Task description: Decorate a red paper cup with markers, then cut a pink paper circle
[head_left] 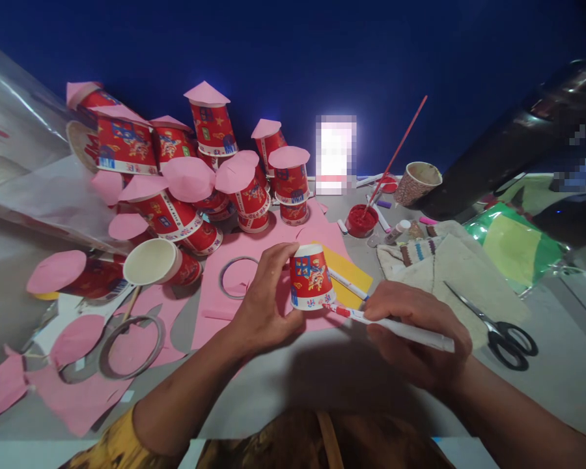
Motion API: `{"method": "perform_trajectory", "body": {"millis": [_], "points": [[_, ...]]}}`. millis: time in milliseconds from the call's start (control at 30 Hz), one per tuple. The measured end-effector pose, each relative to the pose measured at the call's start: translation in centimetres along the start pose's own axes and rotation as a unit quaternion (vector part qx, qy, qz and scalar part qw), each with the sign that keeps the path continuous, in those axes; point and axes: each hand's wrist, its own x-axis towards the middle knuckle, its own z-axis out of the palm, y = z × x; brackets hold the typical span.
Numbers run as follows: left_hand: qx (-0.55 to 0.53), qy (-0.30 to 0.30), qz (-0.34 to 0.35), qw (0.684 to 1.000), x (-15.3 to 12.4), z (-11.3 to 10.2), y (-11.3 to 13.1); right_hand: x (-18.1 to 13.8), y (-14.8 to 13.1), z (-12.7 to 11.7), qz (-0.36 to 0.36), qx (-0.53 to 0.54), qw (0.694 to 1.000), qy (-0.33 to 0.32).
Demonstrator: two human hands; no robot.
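Observation:
A red patterned paper cup (313, 279) is held upside down above the table, its white rim toward me. My left hand (272, 296) wraps round its left side, fingers behind and thumb below. In my right hand (417, 329) is a white marker (395, 327) with a red tip, which meets or nearly meets the lower right of the cup's rim. Behind the cup lie a yellow paper piece (360, 277) and another white marker (348, 284). Pink paper (215, 273) spreads under and left of the cup.
Stacked red cups with pink cone tops (208, 120) crowd the back left. Tape rolls (131, 346) lie among pink scraps. A red paint pot (361, 220) with a brush stands behind. Scissors (510, 342) and a cloth (461, 273) are at right.

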Motion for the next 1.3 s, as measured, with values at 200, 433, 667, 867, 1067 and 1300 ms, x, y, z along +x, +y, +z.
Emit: {"method": "perform_trajectory", "body": {"millis": [200, 433, 667, 867, 1067, 1300], "points": [[0.005, -0.003, 0.000, 1.000, 0.0, -0.1, -0.1, 0.0, 0.0, 0.1, -0.003, 0.011, 1.000, -0.003], [0.008, 0.001, 0.002, 1.000, 0.0, 0.0, 0.0, -0.1, 0.0, 0.0, -0.003, 0.005, 1.000, -0.005], [0.057, 0.016, 0.011, 0.998, -0.1, 0.0, 0.3, -0.1, -0.3, 0.3, -0.006, 0.009, 1.000, 0.007], [0.127, 0.022, 0.028, 0.991, -0.4, 0.5, 0.4, -0.1, -0.6, 0.8, 0.003, 0.019, 1.000, -0.012], [0.148, 0.024, 0.024, 0.988, -0.5, 0.6, 0.3, -0.2, -0.6, 0.9, 0.002, 0.017, 1.000, -0.023], [0.138, 0.019, 0.032, 0.990, -0.5, 0.6, 0.3, -0.4, -0.4, 1.3, -0.012, 0.007, 1.000, -0.004]]}}
